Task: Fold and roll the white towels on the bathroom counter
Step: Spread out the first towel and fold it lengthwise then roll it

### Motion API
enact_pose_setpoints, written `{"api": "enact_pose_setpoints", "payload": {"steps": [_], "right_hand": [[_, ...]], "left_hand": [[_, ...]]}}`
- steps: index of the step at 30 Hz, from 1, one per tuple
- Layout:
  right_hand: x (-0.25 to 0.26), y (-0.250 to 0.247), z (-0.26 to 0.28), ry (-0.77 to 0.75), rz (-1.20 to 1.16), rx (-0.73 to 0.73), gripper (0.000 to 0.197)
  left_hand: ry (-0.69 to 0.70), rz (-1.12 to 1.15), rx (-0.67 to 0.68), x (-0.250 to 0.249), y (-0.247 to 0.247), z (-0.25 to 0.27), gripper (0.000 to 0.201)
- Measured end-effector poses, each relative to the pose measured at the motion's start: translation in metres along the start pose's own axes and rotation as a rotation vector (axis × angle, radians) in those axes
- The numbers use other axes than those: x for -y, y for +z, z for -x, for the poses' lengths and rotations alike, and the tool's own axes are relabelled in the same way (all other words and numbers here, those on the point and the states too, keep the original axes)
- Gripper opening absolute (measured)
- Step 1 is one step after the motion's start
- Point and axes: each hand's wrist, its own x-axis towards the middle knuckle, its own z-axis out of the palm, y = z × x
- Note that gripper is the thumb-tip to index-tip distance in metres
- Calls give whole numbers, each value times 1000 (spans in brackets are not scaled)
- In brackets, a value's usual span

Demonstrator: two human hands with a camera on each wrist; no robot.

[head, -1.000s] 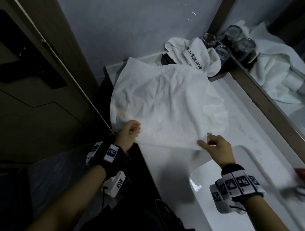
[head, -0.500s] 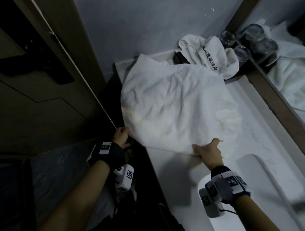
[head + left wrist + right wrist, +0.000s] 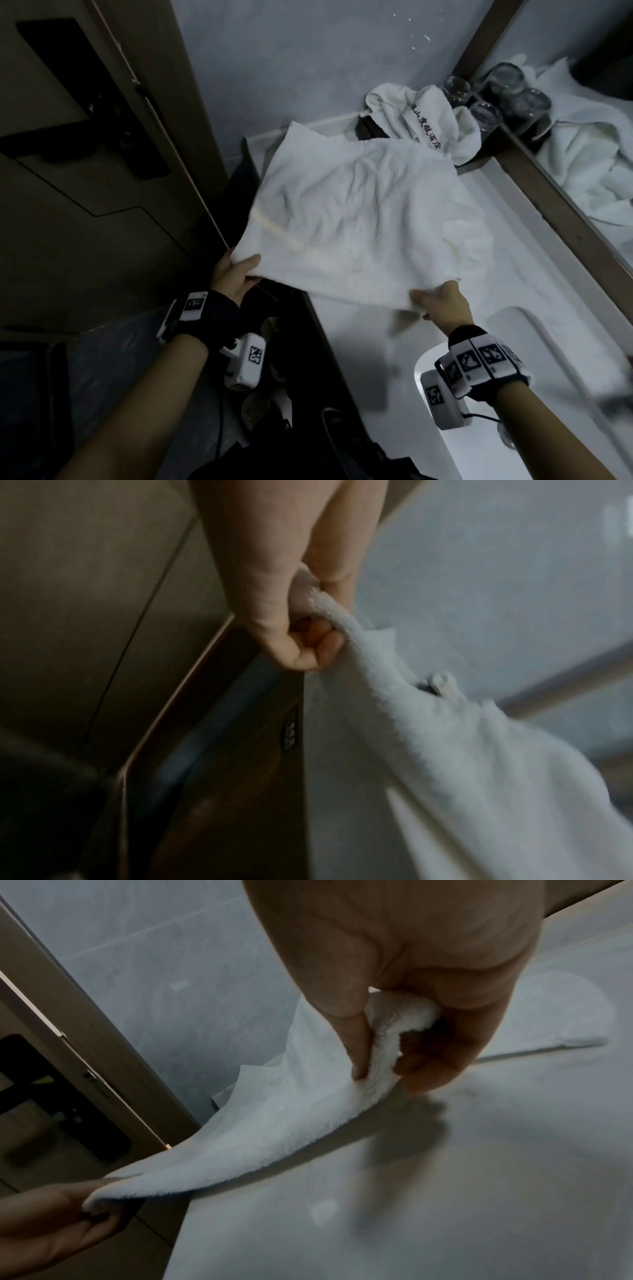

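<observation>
A white towel (image 3: 356,219) lies spread on the white counter (image 3: 359,349), its near edge lifted. My left hand (image 3: 239,274) pinches the near left corner beyond the counter's left edge; in the left wrist view the curled fingers (image 3: 308,645) grip the towel (image 3: 445,750). My right hand (image 3: 435,301) pinches the near right corner just above the counter; in the right wrist view thumb and fingers (image 3: 359,1042) clamp a fold of the towel (image 3: 274,1129). A second crumpled white towel (image 3: 424,120) with dark lettering lies at the back.
Several drinking glasses (image 3: 483,114) stand at the back right beside a mirror (image 3: 582,154). The sink basin (image 3: 479,445) is near right. A wooden door (image 3: 85,137) stands left, and the counter's dark front edge (image 3: 315,325) drops off left.
Both hands have taken hold of the towel's near corners and raised its near edge off the counter. The head view has shifted left.
</observation>
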Motion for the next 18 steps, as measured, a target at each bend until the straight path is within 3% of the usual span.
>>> {"api": "enact_pose_setpoints", "payload": {"steps": [4, 6, 11, 14, 18], "right_hand": [[2, -14, 9, -62, -127, -75, 52], [2, -19, 12, -51, -191, -89, 51], [4, -22, 9, -136, -45, -141, 33], [7, -25, 15, -237, -251, -6, 38], [11, -36, 28, -464, -272, 82, 16]], "left_hand": [[104, -342, -48, -5, -17, 4, 31], [101, -407, -80, -6, -23, 4, 32], [87, -350, -57, -12, -28, 15, 34], [113, -326, -75, -22, -33, 23, 34], [202, -272, -66, -45, -36, 31, 27]]}}
